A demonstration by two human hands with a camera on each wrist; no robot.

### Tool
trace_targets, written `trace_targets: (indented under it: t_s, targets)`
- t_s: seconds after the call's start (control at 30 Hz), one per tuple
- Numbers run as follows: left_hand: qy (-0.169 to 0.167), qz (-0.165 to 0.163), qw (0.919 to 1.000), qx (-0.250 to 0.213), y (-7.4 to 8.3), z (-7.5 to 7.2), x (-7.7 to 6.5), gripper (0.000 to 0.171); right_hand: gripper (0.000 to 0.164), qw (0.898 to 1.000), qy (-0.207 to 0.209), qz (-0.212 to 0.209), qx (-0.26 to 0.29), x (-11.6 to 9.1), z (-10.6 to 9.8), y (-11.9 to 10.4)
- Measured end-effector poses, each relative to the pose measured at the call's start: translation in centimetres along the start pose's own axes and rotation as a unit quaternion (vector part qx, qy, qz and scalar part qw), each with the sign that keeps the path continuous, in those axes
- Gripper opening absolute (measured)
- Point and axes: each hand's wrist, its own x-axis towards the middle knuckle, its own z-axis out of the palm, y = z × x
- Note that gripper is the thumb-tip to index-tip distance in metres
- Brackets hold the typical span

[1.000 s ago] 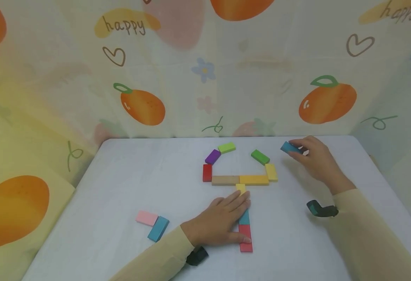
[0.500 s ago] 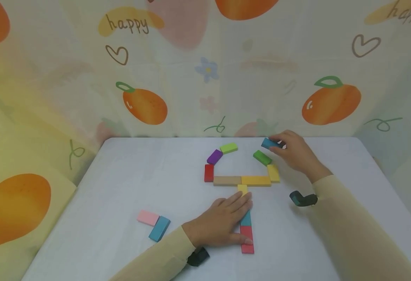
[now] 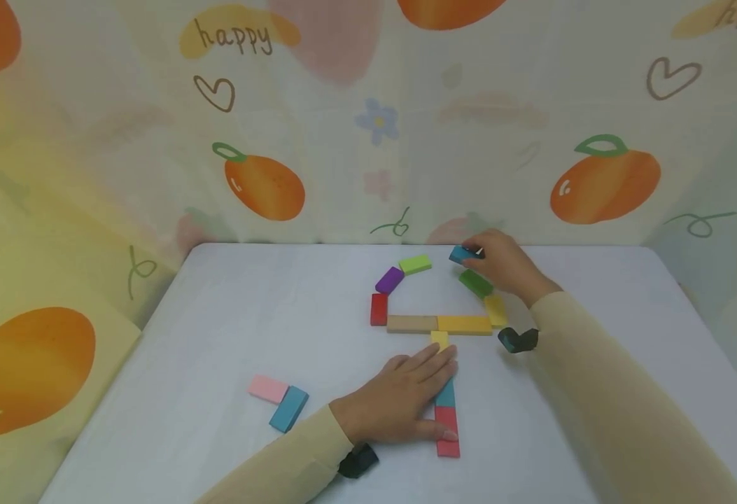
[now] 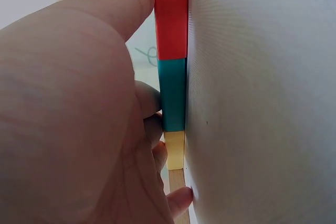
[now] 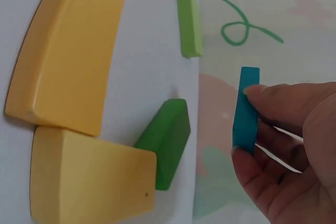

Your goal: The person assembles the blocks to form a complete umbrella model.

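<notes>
My right hand (image 3: 508, 267) pinches a blue wooden block (image 3: 461, 255) between thumb and fingers, held off the table in the right wrist view. Just below it is a green block (image 5: 167, 142), which meets a pale yellow block (image 5: 100, 177). Light green (image 3: 415, 264), purple (image 3: 390, 280) and red (image 3: 378, 309) blocks curve up the left side. A tan block (image 3: 412, 324) and an orange-yellow one (image 3: 465, 325) form the base. My left hand (image 3: 393, 402) rests with extended fingers over a column of yellow (image 3: 439, 339), teal (image 4: 173, 95) and red (image 4: 172, 17) blocks, partly hiding it.
A pink block (image 3: 269, 388) and another blue block (image 3: 289, 409) lie touching at the left, near my left sleeve (image 3: 286, 458). The white table (image 3: 217, 315) ends at a patterned cloth backdrop (image 3: 330, 140). Dark straps (image 3: 518, 340) show near both wrists.
My right hand has carried the blue block leftward, from the right of the green block to the gap between the green and light green blocks. My left hand stays on the column.
</notes>
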Motion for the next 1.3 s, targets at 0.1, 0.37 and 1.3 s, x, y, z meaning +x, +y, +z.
trace_targets:
  t_s: [0.1, 0.37, 1.3]
  targets:
    - [-0.001, 0.0, 1.0, -0.002, 0.0, -0.1, -0.1, 0.098, 0.041, 1.0, -0.012, 0.0, -0.005, 0.8, 0.5, -0.1]
    - [-0.005, -0.001, 1.0, 0.005, 0.1, -0.2, -0.1, 0.099, 0.033, 0.999, -0.025, -0.003, -0.031, 2.8, 1.2, -0.7]
    - [-0.005, 0.004, 0.9999, 0.009, 0.0, -0.2, -0.1, 0.098, 0.035, 0.996, -0.067, 0.019, -0.053, 4.7, 3.2, -0.4]
